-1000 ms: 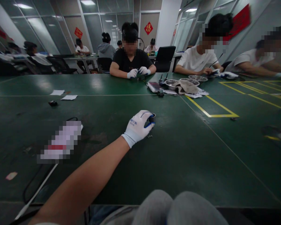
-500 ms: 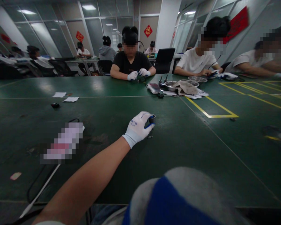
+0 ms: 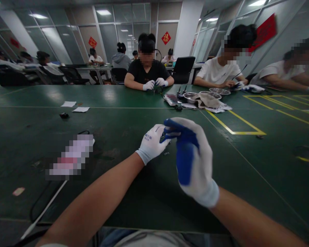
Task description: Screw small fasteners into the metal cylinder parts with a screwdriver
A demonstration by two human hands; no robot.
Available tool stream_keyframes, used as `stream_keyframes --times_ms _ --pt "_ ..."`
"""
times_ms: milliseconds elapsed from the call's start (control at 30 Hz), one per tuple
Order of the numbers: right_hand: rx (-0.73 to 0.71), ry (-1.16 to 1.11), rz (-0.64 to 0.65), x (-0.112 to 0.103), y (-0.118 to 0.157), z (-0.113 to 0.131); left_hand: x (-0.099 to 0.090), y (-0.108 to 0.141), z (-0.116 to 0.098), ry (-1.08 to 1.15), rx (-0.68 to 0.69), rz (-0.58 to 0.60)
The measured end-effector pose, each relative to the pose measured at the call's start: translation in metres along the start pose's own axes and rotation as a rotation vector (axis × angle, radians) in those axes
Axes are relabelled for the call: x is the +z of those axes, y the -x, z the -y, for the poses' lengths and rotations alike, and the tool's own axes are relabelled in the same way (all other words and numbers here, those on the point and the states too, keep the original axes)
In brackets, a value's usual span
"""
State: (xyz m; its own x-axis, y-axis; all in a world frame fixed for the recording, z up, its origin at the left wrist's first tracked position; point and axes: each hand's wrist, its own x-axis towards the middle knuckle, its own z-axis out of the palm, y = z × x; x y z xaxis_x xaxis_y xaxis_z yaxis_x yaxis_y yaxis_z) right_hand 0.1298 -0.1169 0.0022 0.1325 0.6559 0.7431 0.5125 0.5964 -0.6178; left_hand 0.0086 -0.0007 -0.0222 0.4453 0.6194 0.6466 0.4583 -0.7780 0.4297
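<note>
My left hand (image 3: pixel 152 142), in a white glove with blue fingers, rests over the table and is closed round a small dark cylinder (image 3: pixel 162 136). Most of that cylinder is hidden behind glove fingers. My right hand (image 3: pixel 195 157), gloved alike, is raised close by with its blue palm side turned left. Its fingers stretch out and curve toward the cylinder, overlapping the left fingertips in view; whether they touch it I cannot tell. Several small metal rings (image 3: pixel 166 153) lie on the table just below the left fingers.
The green table (image 3: pixel 118 192) spans the view. On the left are a blurred-out pale packet (image 3: pixel 72 154), a cable and a small black part (image 3: pixel 64 115). Metal bowls (image 3: pixel 191 97) and a cloth (image 3: pixel 208 100) stand ahead right. A co-worker in black (image 3: pixel 147 73) sits opposite.
My right hand has come into view from the lower right and reached up beside the left hand. The left hand keeps its hold on the dark cylinder. The view has shifted slightly.
</note>
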Motion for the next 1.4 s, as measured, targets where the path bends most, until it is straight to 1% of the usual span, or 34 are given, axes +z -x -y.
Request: stream_keyframes --times_ms 33,67,133,167,233,267,333,400,433,567,733,867,967,1067,1167,1267,1400 --pt "0.011 -0.011 -0.029 0.002 -0.015 -0.002 0.000 0.000 0.000 0.006 0.000 -0.023" --pt "-0.001 0.000 -0.062 0.005 -0.027 -0.010 -0.001 -0.001 0.000 0.010 -0.004 -0.046" --pt "0.006 0.048 -0.100 0.011 -0.041 -0.040 -0.002 -0.001 0.000 0.010 -0.025 -0.088" --pt "0.013 0.043 -0.077 0.013 -0.042 -0.058 -0.002 -0.002 0.000 0.007 -0.038 -0.100" --pt "0.061 -0.010 0.023 0.016 -0.038 -0.090 -0.003 -0.002 0.000 -0.004 -0.057 -0.104" --pt "0.080 -0.036 0.077 0.017 -0.035 -0.101 -0.003 -0.001 0.000 -0.010 -0.062 -0.100" --pt "0.073 -0.059 0.184 0.019 -0.029 -0.111 -0.004 -0.001 0.000 -0.024 -0.073 -0.100" --pt "0.031 -0.039 0.245 0.020 -0.027 -0.107 -0.005 0.000 0.000 -0.035 -0.083 -0.107" --pt "0.019 -0.024 0.254 0.021 -0.027 -0.104 -0.005 0.000 0.000 -0.036 -0.083 -0.109" --pt "0.078 0.028 0.221 0.022 -0.028 -0.096 -0.006 0.000 0.000 -0.002 -0.068 -0.111" --pt "0.143 0.037 0.208 0.022 -0.029 -0.102 -0.005 -0.001 0.002 0.014 -0.078 -0.133" --pt "0.169 0.039 0.201 0.022 -0.028 -0.100 -0.006 -0.001 0.001 0.025 -0.064 -0.137" --pt "0.174 0.046 0.191 0.021 -0.028 -0.096 -0.008 -0.001 -0.001 0.045 -0.050 -0.143" --pt "0.156 0.045 0.157 0.020 -0.029 -0.091 -0.010 0.000 -0.003 0.102 0.020 -0.137" --pt "0.161 0.027 0.136 0.019 -0.029 -0.089 -0.011 0.002 -0.005 0.117 0.081 -0.106" --pt "0.173 0.025 0.150 0.017 -0.029 -0.088 -0.009 0.002 -0.005 0.069 0.076 -0.077" --pt "0.172 -0.010 0.167 0.015 -0.031 -0.085 -0.008 0.002 -0.005 0.035 0.072 -0.076"
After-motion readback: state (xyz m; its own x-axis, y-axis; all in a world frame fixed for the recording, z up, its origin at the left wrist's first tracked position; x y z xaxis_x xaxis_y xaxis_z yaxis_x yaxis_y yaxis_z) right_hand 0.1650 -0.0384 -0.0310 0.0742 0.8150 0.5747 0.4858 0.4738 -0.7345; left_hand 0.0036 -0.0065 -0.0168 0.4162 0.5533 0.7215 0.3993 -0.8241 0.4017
